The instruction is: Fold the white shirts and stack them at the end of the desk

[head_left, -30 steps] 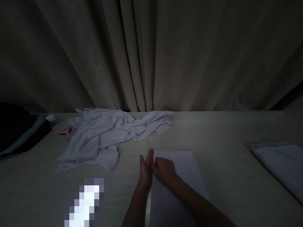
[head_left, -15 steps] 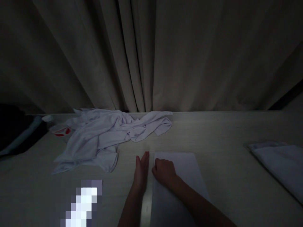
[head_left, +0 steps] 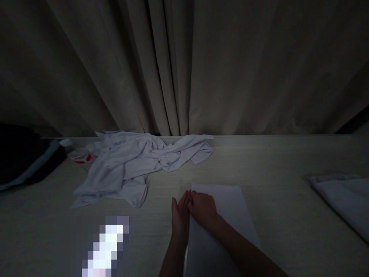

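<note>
A flat, pale white rectangular sheet (head_left: 230, 207) lies on the floor in front of me; whether it is paper, plastic or folded cloth is too dim to tell. My right hand (head_left: 204, 206) is closed at the sheet's far left corner, its curled fingers gripping the edge there. Beside it, my left hand (head_left: 181, 219) stands on its side along the sheet's left edge, fingers stretched out and thumb raised apart. The left fingertips touch the right hand's knuckles or come very close to them.
A rumpled white garment (head_left: 127, 165) lies by the curtain (head_left: 230, 77). Left of it are a clear container with red markings (head_left: 82, 157) and a dark bundle (head_left: 25, 157). Another white flat item (head_left: 346, 196) lies at right. A bright pixelated patch (head_left: 106, 242) covers the lower left.
My left hand has moved right, closing the gap to the right hand and the sheet's edge. The right hand stays closed at the corner. The whole view has shifted slightly.
</note>
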Demonstrator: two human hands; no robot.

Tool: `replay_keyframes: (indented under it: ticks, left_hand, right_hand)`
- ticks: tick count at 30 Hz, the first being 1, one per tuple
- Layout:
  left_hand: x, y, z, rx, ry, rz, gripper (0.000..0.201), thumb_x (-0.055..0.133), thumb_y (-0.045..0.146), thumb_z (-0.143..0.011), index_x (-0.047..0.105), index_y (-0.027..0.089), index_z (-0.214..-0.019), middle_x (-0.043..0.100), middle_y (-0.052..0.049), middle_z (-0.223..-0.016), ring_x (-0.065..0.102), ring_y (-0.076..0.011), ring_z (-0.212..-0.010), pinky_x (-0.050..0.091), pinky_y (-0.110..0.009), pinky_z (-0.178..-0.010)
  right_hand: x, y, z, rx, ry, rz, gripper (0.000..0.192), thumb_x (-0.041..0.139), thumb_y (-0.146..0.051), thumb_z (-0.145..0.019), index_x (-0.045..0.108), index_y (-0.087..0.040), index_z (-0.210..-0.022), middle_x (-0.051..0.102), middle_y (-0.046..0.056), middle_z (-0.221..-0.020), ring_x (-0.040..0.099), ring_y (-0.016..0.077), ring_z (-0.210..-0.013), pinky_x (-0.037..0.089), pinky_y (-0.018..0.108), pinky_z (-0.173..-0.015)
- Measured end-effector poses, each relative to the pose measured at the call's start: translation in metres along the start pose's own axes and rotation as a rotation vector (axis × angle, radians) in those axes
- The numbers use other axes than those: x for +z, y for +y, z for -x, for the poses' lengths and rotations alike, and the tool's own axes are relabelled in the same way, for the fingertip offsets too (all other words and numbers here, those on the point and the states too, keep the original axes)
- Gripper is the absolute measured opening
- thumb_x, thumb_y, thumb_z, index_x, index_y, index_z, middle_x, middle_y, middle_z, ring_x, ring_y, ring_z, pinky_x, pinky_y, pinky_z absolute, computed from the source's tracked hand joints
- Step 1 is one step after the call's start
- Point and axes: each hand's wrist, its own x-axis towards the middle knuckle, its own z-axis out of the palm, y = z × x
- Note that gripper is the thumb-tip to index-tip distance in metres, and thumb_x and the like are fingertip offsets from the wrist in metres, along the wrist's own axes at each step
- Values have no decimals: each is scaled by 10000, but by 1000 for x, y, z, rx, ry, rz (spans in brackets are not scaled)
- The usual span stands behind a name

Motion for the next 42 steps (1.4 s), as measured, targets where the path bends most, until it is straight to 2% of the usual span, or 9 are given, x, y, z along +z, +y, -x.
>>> replay_keyframes:
  ticks: [5, 8, 10, 13, 16, 20, 29, 38, 42]
  left_hand:
    - [-1, 7, -1, -57, 51, -83, 596, 287, 562, -869, 621, 121, -1087, 566, -164, -1304, 514, -221, -1226, 329, -353, -1102]
    - [-10, 17, 4, 80, 115, -221, 441, 446, 484, -835, 613, 159, -1083, 557, -135, -1321, 542, -192, -1190, 401, -325, -1030]
    - [-17, 23, 12, 178, 167, -453, 444, 535, 468, -780, 601, 158, -1092, 616, -141, -1233, 618, -200, -1052, 483, -326, -889]
    - [-21, 27, 26, 233, 89, -928, 487, 530, 539, -751, 633, 138, -1008, 711, -125, -956, 655, -202, -789, 488, -309, -683]
    - [-17, 26, 39, 268, 13, -1307, 428, 444, 545, -802, 656, 188, -906, 718, -73, -848, 638, -181, -747, 432, -276, -648]
    - [-17, 20, 52, 244, 71, -1577, 408, 389, 553, -827, 616, 222, -755, 677, -19, -712, 585, -152, -655, 336, -257, -588]
    - [-42, 10, 52, 226, 14, -1465, 303, 488, 468, -797, 589, 210, -675, 642, -27, -668, 540, -164, -631, 276, -268, -589]
    - [-38, 9, 50, 215, -18, -1414, 355, 438, 477, -820, 573, 200, -644, 626, -29, -651, 560, -174, -645, 325, -284, -612]
    - [-35, 9, 54, 208, -3, -1462, 357, 420, 487, -832, 579, 209, -674, 637, -31, -671, 561, -175, -650, 308, -284, -611]
  right_hand:
    - [3, 4, -2, -32, -39, 0, 300, 366, -349, -894, 620, -191, -907, 703, 90, -845, 652, 223, -757, 415, 311, -643]
    - [-4, 20, -12, -94, -48, -68, 254, 399, -320, -885, 625, -210, -922, 694, 62, -870, 632, 195, -783, 414, 293, -676]
    - [-13, 33, -24, -192, -10, -126, 233, 425, -215, -855, 622, -212, -978, 681, 52, -947, 610, 176, -862, 413, 279, -739]
    - [-21, 46, -44, -396, 20, -140, 338, 444, -68, -774, 636, -203, -1017, 663, 51, -1046, 560, 168, -984, 387, 282, -850]
    - [-18, 47, -61, -593, -48, -90, 370, 486, -25, -708, 671, -218, -963, 676, 34, -1044, 546, 174, -1012, 368, 303, -892]
    - [-4, 38, -68, -772, -152, -26, 322, 538, -40, -682, 698, -236, -881, 700, 17, -956, 563, 164, -964, 365, 296, -885]
    - [-4, 27, -60, -823, -202, 236, 207, 557, -116, -731, 719, -183, -841, 710, 70, -836, 583, 197, -894, 371, 327, -853]
    - [-1, 19, -63, -812, -212, 394, 147, 556, -139, -762, 702, -132, -774, 699, 115, -788, 580, 217, -867, 366, 341, -800]
    - [-3, 20, -65, -781, -180, 341, 152, 542, -168, -791, 690, -146, -811, 692, 106, -833, 577, 207, -876, 359, 336, -816]
